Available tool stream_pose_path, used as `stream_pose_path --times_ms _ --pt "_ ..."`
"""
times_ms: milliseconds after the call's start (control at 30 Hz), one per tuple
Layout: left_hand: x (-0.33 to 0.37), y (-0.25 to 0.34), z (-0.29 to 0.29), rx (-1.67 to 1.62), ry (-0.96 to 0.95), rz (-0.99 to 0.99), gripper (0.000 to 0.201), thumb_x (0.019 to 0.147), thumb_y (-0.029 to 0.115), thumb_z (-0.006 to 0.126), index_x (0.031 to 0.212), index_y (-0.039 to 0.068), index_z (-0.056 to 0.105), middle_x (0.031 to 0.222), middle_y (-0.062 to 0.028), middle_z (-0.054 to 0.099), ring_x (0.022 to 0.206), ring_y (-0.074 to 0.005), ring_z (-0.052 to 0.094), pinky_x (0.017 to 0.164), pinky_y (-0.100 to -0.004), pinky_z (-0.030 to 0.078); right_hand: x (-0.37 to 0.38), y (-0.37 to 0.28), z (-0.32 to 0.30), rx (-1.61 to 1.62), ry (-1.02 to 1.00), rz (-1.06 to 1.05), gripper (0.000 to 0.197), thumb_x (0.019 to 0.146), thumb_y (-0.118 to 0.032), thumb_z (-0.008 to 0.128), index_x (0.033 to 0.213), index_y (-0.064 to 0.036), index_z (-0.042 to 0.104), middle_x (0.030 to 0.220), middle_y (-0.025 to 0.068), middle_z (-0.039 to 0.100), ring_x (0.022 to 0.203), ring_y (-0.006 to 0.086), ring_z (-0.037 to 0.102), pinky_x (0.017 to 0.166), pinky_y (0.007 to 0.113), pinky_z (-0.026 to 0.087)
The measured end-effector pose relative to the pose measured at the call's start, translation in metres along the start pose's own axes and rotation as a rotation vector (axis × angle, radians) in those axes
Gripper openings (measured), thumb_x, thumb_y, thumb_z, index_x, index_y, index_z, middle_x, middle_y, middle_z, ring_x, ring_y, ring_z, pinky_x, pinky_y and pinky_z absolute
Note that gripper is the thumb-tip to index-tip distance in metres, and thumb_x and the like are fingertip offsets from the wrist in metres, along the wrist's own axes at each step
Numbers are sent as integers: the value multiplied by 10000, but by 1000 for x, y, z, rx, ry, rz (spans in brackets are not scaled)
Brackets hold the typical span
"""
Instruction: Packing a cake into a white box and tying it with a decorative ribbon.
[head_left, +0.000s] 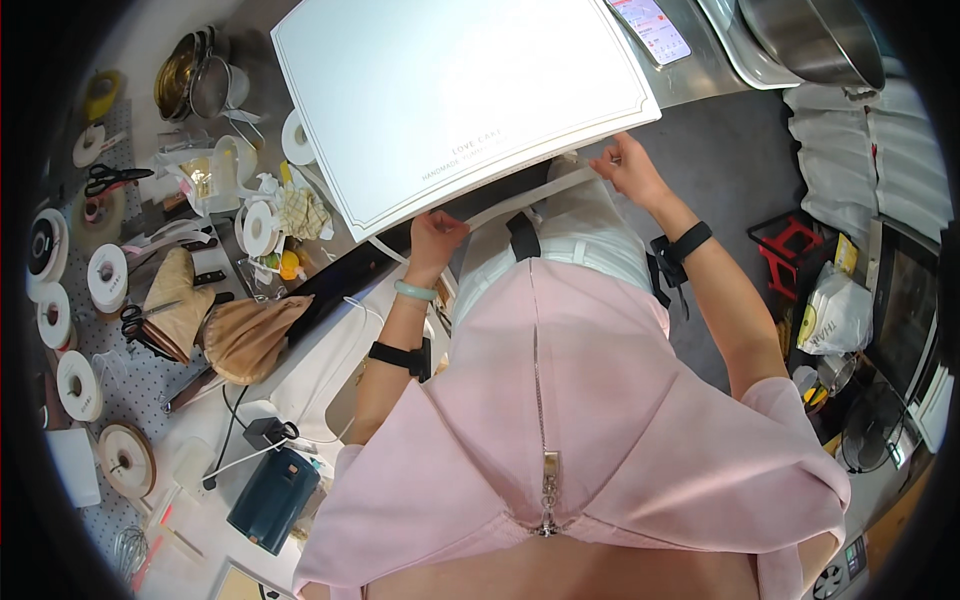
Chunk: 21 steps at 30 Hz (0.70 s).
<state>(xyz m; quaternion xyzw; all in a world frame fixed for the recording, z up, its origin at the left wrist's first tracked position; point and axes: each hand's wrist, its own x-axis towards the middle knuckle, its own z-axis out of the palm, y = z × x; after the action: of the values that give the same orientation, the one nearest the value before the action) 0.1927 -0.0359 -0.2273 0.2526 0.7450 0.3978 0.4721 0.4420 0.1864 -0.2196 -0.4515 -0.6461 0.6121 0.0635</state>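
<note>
A large white cake box (460, 90) with a thin gold border lies on the metal counter ahead of me. Just below its near edge, a pale ribbon (525, 197) runs between my two hands. My left hand (437, 242) pinches one part of it close to the box's near left corner. Farther right, my right hand (628, 170) grips the ribbon near the near right corner. Another stretch of ribbon (388, 249) passes left of my left hand. A white ribbon roll (297, 138) stands partly hidden behind the box's left side.
A pegboard (100, 400) at left carries ribbon rolls, scissors (118, 178) and cloth piping bags (250, 335). A phone (655, 32) and steel bowl (820, 40) are at far right. A dark teal device (275, 500) with cords sits low left; a red stand (785, 250) is right.
</note>
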Motion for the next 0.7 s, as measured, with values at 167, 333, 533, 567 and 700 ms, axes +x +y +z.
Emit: stream_pose_path --times_ms 167,333,533,567,700 --pt "0 -13 -6 141 30 65 327 717 -29 677 997 -44 509 658 -65 595 538 -94 523 486 -218 418 2 10 -5 2 -7 24 546 784 -27 625 1284 -5 406 585 34 478 514 122 470 478 282 406" --pt "18 -24 -16 299 203 330 116 729 -9 670 798 -41 582 652 -67 603 554 -124 544 517 -243 433 31 43 -20 -197 111 -364 416 764 -19 617 1166 -64 516 637 125 539 587 281 514 607 340 451" --pt "32 -33 -35 553 168 468 150 731 38 693 837 -28 609 692 -81 620 597 -142 565 574 -285 465 38 10 -31 -386 219 -432 265 745 -19 589 1009 -34 610 782 215 610 731 361 592 669 384 468" --pt "35 -35 -39 577 108 452 187 727 53 707 875 -19 617 745 -94 635 637 -155 581 611 -301 483 40 6 -34 -459 222 -428 250 743 -17 581 990 -29 622 803 224 614 762 360 606 675 395 469" --pt "47 -38 -57 841 99 704 286 722 85 728 979 11 626 898 -110 650 779 -210 611 716 -326 497 52 -23 -45 -507 156 -350 221 746 -15 574 957 -17 638 799 218 620 758 364 603 687 401 474"
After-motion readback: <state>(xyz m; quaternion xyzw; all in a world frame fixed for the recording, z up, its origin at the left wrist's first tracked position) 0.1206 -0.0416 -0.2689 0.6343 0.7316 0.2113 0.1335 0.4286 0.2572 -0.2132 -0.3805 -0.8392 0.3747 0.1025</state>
